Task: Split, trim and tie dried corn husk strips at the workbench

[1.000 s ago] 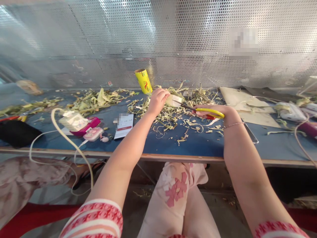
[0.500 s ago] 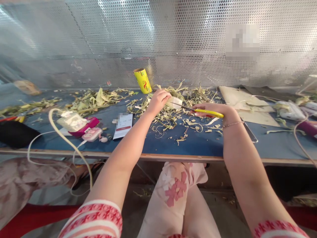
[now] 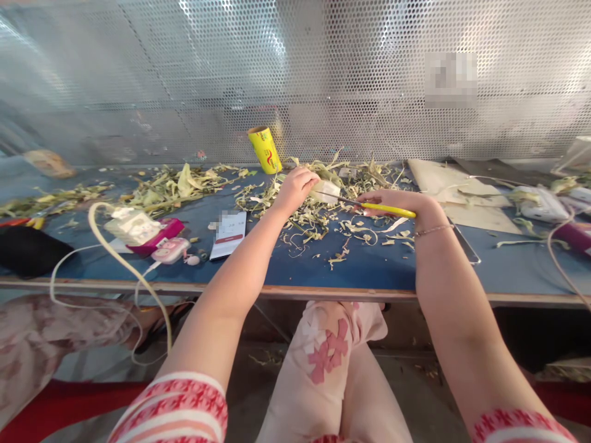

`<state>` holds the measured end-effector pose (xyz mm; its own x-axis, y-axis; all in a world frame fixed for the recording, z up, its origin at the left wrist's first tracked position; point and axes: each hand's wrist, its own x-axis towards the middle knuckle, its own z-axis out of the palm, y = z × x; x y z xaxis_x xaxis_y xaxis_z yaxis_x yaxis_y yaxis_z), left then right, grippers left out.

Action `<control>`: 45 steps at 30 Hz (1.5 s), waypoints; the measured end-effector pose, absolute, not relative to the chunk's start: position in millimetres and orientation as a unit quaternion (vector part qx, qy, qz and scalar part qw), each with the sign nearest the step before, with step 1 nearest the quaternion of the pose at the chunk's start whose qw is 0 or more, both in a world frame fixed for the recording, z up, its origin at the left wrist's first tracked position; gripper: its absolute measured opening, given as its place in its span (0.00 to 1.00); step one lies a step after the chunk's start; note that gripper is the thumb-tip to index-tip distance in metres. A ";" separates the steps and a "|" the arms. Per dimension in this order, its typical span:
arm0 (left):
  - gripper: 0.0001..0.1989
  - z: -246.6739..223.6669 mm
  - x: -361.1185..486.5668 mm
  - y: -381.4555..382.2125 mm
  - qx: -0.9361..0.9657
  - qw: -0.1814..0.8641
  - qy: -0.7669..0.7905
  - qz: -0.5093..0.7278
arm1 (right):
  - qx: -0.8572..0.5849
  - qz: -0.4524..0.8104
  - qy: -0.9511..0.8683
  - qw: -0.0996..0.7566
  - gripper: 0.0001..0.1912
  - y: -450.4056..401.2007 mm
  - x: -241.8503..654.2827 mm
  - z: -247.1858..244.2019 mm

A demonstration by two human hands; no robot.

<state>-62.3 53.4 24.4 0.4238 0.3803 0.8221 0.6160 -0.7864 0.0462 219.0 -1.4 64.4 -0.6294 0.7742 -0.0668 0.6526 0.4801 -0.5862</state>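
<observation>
My left hand [image 3: 296, 186] is closed with its fingertips pinched on a pale, flat, whitish piece [image 3: 329, 191], whose kind I cannot make out. My right hand [image 3: 398, 199] grips scissors [image 3: 388, 210] with yellow handles. Their metal blades point left, across the pale piece towards my left fingers. Whether the blades are parted is too small to tell. Below and around both hands lies a loose heap of dry, pale green leaf strips [image 3: 307, 226], with curled scraps spread towards the table's front.
A yellow printed tube [image 3: 265, 151] stands tilted behind my left hand. A phone [image 3: 229, 235] lies beside my left forearm. More dry leaves [image 3: 180, 184], a corded charger [image 3: 143, 229] and a black object [image 3: 34, 251] are left. Flat beige sheets [image 3: 462, 191] lie right. A perforated metal panel [image 3: 295, 74] rises behind.
Both hands, the scissors and the pale piece stay almost where they were. The whole view has shifted very slightly.
</observation>
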 end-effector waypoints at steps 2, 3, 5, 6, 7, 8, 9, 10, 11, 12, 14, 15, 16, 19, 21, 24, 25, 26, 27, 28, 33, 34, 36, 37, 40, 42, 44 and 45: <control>0.14 24.9 -61.9 52.6 -0.832 0.131 -0.300 -0.449 | -0.430 0.301 -0.845 0.099 0.25 -3.2 218.6 65.2; 0.14 25.2 -61.7 52.4 -0.830 0.130 -0.303 -0.451 | -0.438 0.308 -0.839 0.096 0.25 -3.9 218.5 65.5; 0.15 25.4 -61.3 52.5 -0.825 0.134 -0.310 -0.454 | -0.448 0.321 -0.830 0.091 0.25 -5.0 218.1 66.1; 0.15 25.4 -61.2 52.9 -0.822 0.137 -0.312 -0.455 | -0.448 0.326 -0.828 0.089 0.25 -5.4 217.9 66.4; 0.15 25.3 -61.2 53.3 -0.821 0.141 -0.314 -0.457 | -0.445 0.329 -0.828 0.088 0.25 -5.8 217.7 66.7; 0.16 25.2 -61.2 53.8 -0.819 0.144 -0.314 -0.457 | -0.442 0.331 -0.829 0.089 0.24 -6.2 217.5 67.0; 0.16 25.0 -61.2 54.3 -0.819 0.146 -0.314 -0.458 | -0.439 0.332 -0.830 0.091 0.24 -6.5 217.3 67.3; 0.16 24.8 -61.3 54.7 -0.818 0.147 -0.315 -0.458 | -0.437 0.332 -0.830 0.095 0.23 -6.8 217.2 67.4; 0.16 24.7 -61.4 55.0 -0.818 0.147 -0.315 -0.458 | -0.438 0.331 -0.830 0.099 0.23 -7.1 217.2 67.5; 0.16 24.7 -61.6 55.3 -0.818 0.147 -0.315 -0.458 | -0.441 0.329 -0.829 0.101 0.23 -7.3 217.2 67.4; 0.16 24.8 -62.2 55.5 -0.818 0.147 -0.313 -0.459 | -0.448 0.322 -0.828 0.103 0.23 -7.2 217.5 66.9; 0.16 25.0 -62.5 55.5 -0.818 0.147 -0.312 -0.460 | -0.449 0.318 -0.829 0.103 0.24 -6.8 217.7 66.5; 0.16 25.2 -62.8 55.5 -0.819 0.147 -0.311 -0.460 | -0.449 0.313 -0.831 0.102 0.24 -6.1 218.0 65.9; 0.15 25.9 -63.4 55.0 -0.820 0.147 -0.306 -0.461 | -0.436 0.295 -0.844 0.100 0.25 -2.1 219.9 63.4; 0.15 26.3 -63.5 54.6 -0.822 0.145 -0.301 -0.461 | -0.428 0.282 -0.852 0.107 0.25 1.7 222.1 61.3; 0.15 26.2 -63.4 54.9 -0.823 0.144 -0.304 -0.458 | -0.411 0.290 -0.857 0.110 0.28 5.4 225.6 59.8; 0.15 26.0 -63.4 55.3 -0.823 0.144 -0.306 -0.456 | -0.407 0.298 -0.857 0.103 0.29 5.3 226.5 60.1; 0.14 25.7 -63.5 55.8 -0.824 0.144 -0.308 -0.454 | -0.409 0.306 -0.855 0.095 0.29 4.5 227.0 60.8; 0.14 25.4 -63.7 56.4 -0.824 0.144 -0.308 -0.453 | -0.416 0.314 -0.849 0.087 0.30 3.0 227.3 62.0; 0.14 25.1 -64.0 57.0 -0.825 0.143 -0.307 -0.453 | -0.429 0.322 -0.841 0.078 0.30 1.1 227.3 63.5; 0.15 24.4 -65.2 57.2 -0.822 0.130 -0.305 -0.463 | -0.460 0.367 -0.807 0.052 0.28 -7.3 225.0 69.4; 0.14 24.5 -65.1 56.6 -0.823 0.126 -0.307 -0.461 | -0.453 0.372 -0.808 0.053 0.26 -7.9 224.3 69.8; 0.13 24.7 -64.5 55.3 -0.827 0.119 -0.311 -0.452 | -0.440 0.374 -0.814 0.058 0.23 -8.4 223.1 70.0; 0.13 24.8 -64.1 54.7 -0.830 0.116 -0.311 -0.449 | -0.437 0.372 -0.817 0.062 0.22 -8.7 222.5 70.0; 0.11 25.1 -62.7 53.2 -0.833 0.112 -0.305 -0.447 | -0.447 0.367 -0.813 0.069 0.20 -10.1 220.7 69.9; 0.10 25.4 -61.9 52.1 -0.835 0.110 -0.302 -0.447 | -0.455 0.370 -0.807 0.070 0.20 -11.4 219.5 70.0; 0.10 25.6 -61.3 50.9 -0.836 0.107 -0.301 -0.446 | -0.456 0.374 -0.804 0.072 0.20 -12.4 218.7 69.9; 0.10 25.7 -61.1 50.4 -0.837 0.107 -0.299 -0.446 | -0.456 0.373 -0.805 0.072 0.20 -12.5 218.5 69.7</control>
